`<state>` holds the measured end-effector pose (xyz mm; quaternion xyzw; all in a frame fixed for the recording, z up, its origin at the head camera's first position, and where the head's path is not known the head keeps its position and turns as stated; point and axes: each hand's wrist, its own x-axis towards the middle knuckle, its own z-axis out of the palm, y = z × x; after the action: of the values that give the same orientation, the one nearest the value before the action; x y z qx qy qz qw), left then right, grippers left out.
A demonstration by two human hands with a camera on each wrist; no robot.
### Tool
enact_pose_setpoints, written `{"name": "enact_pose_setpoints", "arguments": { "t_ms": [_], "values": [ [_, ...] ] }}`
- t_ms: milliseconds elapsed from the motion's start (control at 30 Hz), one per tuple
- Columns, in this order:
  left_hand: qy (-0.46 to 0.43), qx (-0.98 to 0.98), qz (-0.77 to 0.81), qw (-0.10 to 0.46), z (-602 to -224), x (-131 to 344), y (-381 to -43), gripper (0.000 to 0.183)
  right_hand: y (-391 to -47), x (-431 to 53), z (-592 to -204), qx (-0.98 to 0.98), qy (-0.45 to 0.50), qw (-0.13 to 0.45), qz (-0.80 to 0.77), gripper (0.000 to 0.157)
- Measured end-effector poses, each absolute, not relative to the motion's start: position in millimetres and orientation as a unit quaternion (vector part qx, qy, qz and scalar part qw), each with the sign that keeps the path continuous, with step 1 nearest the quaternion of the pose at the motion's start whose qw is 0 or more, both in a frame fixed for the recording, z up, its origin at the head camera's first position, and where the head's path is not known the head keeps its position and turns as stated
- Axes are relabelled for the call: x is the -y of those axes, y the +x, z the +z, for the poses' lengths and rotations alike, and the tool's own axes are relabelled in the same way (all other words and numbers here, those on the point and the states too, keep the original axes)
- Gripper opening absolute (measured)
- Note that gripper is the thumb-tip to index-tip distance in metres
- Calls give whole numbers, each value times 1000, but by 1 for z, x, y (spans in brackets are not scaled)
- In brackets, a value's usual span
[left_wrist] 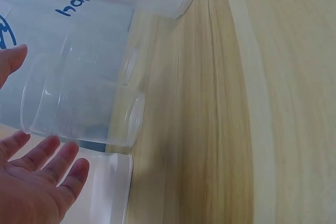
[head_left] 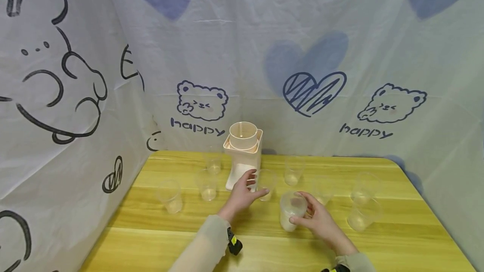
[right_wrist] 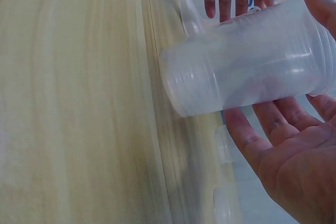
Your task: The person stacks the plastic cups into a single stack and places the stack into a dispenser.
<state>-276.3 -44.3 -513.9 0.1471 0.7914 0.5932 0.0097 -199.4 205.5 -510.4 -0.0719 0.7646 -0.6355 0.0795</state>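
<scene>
My right hand (head_left: 317, 222) holds a stack of nested clear plastic cups (head_left: 291, 217), thumb on one side near the rim and fingers along the other. In the right wrist view the ridged rims of the stacked cups (right_wrist: 252, 61) show, with the base close over the wood. Fingers spread, my left hand (head_left: 245, 194) is beside a single clear plastic cup (left_wrist: 100, 111) that stands upright in front of a beige stand (head_left: 243, 160). That stand has a round, open-topped cylinder above. The left fingertips (left_wrist: 65, 156) overlap the cup's side in the left wrist view.
More single clear cups stand around on the wooden table (head_left: 151, 242): a cup at the far left (head_left: 172, 198), a cup left of the stand (head_left: 208, 188), a cup behind the stack (head_left: 292, 173) and a cup at the right (head_left: 361, 215). A printed cloth (head_left: 249, 53) hangs behind.
</scene>
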Motion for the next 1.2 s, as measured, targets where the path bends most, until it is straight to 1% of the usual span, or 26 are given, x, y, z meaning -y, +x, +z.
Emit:
{"name": "enact_pose_setpoints", "arguments": {
  "t_ms": [533, 767, 967, 1200],
  "values": [
    [134, -806, 576, 16, -516, 36, -284, 80, -200, -206, -513, -761, -80, 76, -640, 78],
    [137, -807, 575, 13, -519, 36, -286, 75, -200, -205, -514, -750, -97, 80, -650, 77],
    [135, -804, 579, 12, -521, 36, -286, 73, -201, -206, -514, -745, -108, 91, -651, 81],
    [134, -800, 585, 4, -522, 36, -287, 71, -201, -206, -514, -752, -101, 98, -644, 77]
  ]
}}
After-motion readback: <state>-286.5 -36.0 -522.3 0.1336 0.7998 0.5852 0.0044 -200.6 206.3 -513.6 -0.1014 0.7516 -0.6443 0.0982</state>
